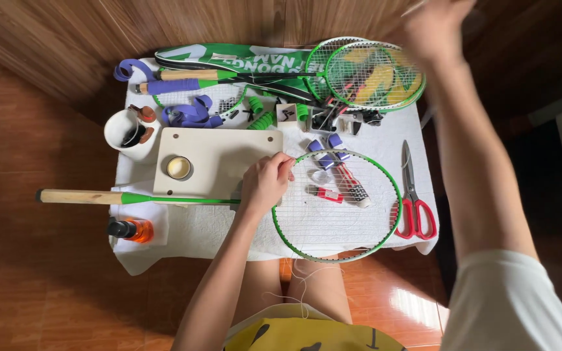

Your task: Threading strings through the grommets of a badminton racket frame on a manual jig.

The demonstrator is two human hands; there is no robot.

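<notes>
Left hand: I see my left hand (267, 184) resting on the near racket (336, 205), fingers curled shut and pinching at the frame and strings where the head meets the shaft.
Right hand: my right hand (436, 27) is raised high at the top edge of the view, well apart from the table; it is blurred, so I cannot tell whether the fingers are open or closed, or whether they hold anything.
Near racket: green frame, white strings, lying flat on the white cloth (196, 237), head to the right, wooden handle (79, 195) sticking out past the cloth's left edge.
Loose string: a thin pale strand (297, 286) hangs from the head's near rim toward my lap.
Under the strings: small purple rolls (326, 153) and a red and black tool (339, 188) show through the mesh.
Scissors: red-handled scissors (412, 201) lie just right of the racket head.
Board: a pale board (222, 162) carrying a tape roll (179, 168) sits just left of my left hand.
Far side: two more green rackets (372, 75) and a green cover (229, 60).
Left edge: a white cup (121, 133) and an orange bottle (131, 229).
</notes>
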